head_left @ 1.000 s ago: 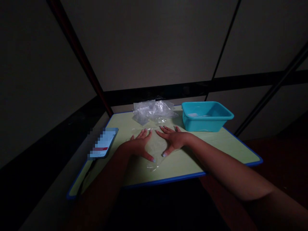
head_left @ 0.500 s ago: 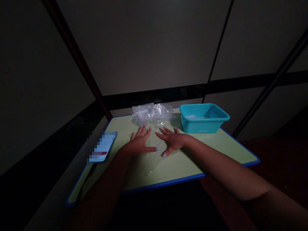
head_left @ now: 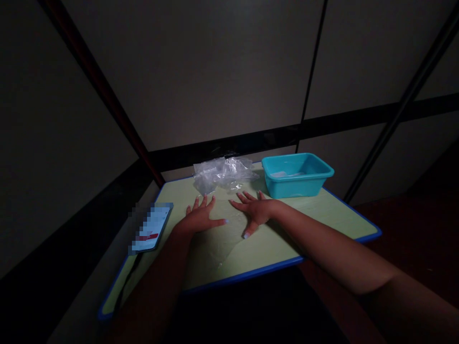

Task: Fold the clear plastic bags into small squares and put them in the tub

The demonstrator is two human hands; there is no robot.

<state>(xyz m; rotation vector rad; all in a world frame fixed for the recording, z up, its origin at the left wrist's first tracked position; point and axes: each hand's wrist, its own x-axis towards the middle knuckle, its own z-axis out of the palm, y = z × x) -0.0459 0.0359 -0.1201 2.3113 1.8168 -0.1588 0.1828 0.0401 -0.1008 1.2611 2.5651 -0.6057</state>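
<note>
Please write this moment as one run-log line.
left hand: spread; right hand: spread; clear plastic sheet: between hands; far side: plastic pile, turquoise bin; left: phone

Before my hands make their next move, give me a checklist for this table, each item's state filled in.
1. Left hand open, gripping nothing: ok, spread palm down.
2. Right hand open, gripping nothing: ok, also spread.
3. Clear film outline fully visible: not ok, partly covered and faint.
4. Turquoise basin upright: ok.
5. Pale contents inside identifiable: cannot tell.
6. Phone apart from the left hand: ok.
</note>
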